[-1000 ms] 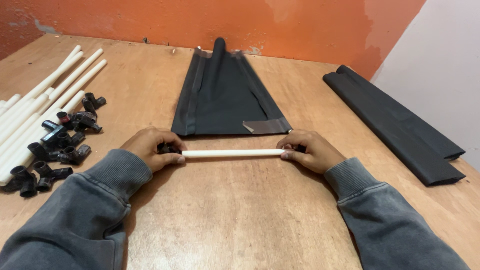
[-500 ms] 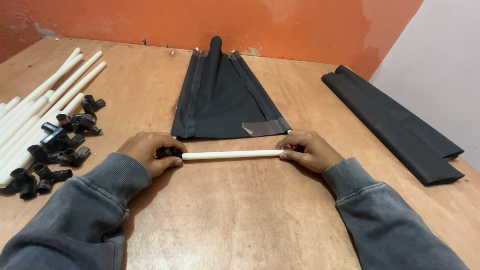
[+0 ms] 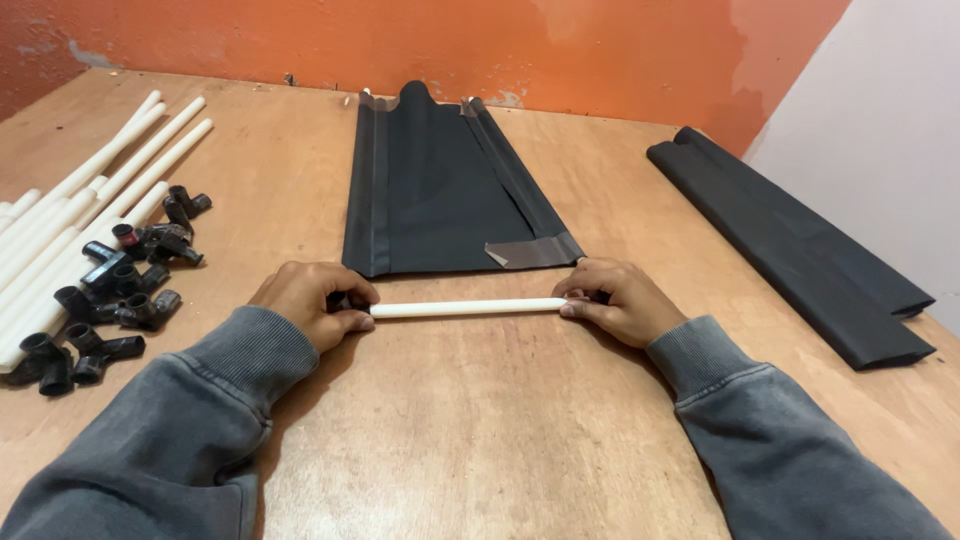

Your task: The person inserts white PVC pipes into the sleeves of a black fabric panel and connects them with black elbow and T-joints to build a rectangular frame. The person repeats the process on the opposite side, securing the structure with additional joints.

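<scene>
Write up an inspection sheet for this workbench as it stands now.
Surface: wooden table, worn.
Job's things: white pipe lying flat, just before the black fabric panel.
Clutter: black pipe fittings heaped beside long white pipes on the left; folded black fabric on the right.
Grippers: left hand and right hand each grip one pipe end.
Cables: nothing seen.
Surroundings: orange wall behind, white wall at right.
</scene>
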